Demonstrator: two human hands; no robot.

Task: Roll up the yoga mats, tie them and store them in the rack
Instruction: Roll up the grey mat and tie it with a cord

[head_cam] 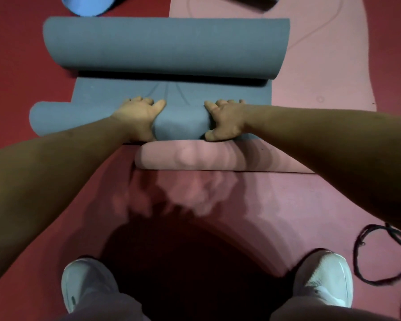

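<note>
Head view, looking straight down at a red floor [14, 66]. A pink yoga mat [310, 72] lies unrolled on it, running away from the person, with faint line markings at its far end. The pink mat's near end is curled into a low roll just in front of the person's arms.

On top of the pink mat, shifted left so that part rests on the red floor, lies a grey yoga mat [167, 49]. Its far end curls up in a broad loose curve. A short flat stretch sits in the middle, and its near end is wound into a tight roll.

Both bare arms reach forward to that near roll. The left hand [139, 117] and the right hand [227, 121] are set apart on it, palms down, fingers bent over the far side of the roll, thumbs pointing towards each other. Each hand grips the grey roll.

A blue mat [88, 5] shows at the top left edge, and a dark object [250, 2], too cropped to identify, at the top.

A black cord [357, 246] lies looped on the floor at lower right. Two white shoes [86, 281] stand at the bottom, with a dark shadow between them.
</note>
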